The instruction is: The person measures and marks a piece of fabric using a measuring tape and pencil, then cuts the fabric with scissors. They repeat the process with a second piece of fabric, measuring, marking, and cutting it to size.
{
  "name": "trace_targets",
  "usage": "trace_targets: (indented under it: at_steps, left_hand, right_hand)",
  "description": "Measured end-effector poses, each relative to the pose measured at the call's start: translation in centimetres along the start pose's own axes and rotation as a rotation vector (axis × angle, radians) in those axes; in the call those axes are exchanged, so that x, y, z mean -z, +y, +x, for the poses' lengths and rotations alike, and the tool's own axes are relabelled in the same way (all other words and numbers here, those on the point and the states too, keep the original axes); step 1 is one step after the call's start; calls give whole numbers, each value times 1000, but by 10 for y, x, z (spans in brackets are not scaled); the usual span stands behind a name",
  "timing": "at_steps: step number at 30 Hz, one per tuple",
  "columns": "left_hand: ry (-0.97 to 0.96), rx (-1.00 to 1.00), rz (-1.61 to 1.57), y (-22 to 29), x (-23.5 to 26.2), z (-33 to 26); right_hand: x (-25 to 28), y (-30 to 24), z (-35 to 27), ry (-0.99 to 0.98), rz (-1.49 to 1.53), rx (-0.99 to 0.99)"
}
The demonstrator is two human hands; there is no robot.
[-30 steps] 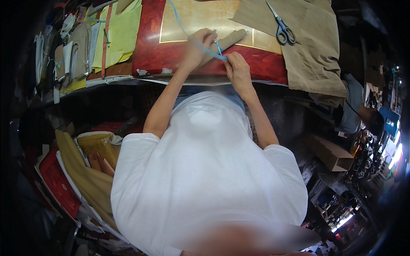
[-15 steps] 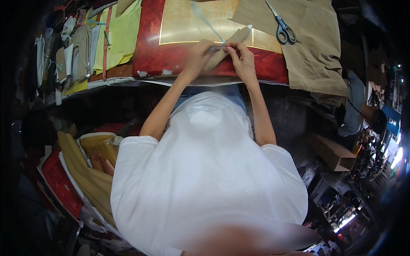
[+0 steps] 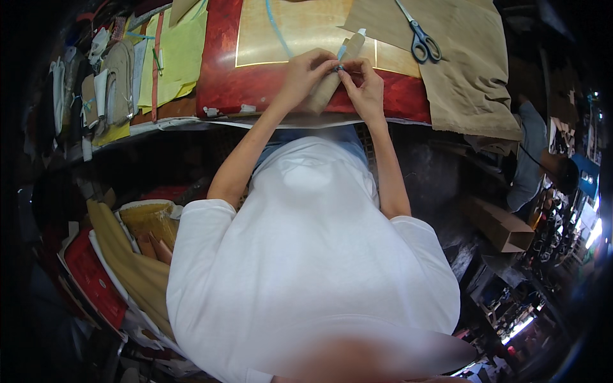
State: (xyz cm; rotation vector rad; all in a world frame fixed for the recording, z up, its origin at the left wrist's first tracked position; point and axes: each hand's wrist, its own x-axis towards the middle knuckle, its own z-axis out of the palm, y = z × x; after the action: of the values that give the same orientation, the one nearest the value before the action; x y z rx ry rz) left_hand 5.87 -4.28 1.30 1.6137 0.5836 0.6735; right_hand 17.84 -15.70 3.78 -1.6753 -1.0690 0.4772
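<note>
Your hands closed in since a second ago: left hand (image 3: 305, 73) dropped from blue strip (image 3: 276, 24), joined right hand (image 3: 363, 86) at tan fabric piece (image 3: 332, 80). Both sets of fingers pinched shut on it, near front edge of red table (image 3: 230, 89). Piece looked narrow, folded, tilted up-right. Work shifted to fine fingertip handling. Scissors (image 3: 420, 39) lay apart on brown cloth (image 3: 472, 83).

One head-worn fisheye camera looks steeply down over the person's white shirt (image 3: 306, 274), close to the body, facing the desk (image 3: 223, 89) edge ahead, rim curving darkly.
</note>
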Motion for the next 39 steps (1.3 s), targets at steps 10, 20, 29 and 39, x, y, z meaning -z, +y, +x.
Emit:
trace_targets:
  at_steps: [10,20,29,39]
  left_hand:
    - [-97,-272,358,12,7,-6]
    - [-241,273,-184,-12,13,5]
    - [-228,-106,208,11,25,2]
    - [228,-320,709,13,13,30]
  right_hand:
    - [-3,-1,-6,114,-96,151]
    - [-9,-6,-10,137,-166,223]
    - [-13,0,-11,124,-141,92]
    - [-8,-5,-23,-108,-147,110]
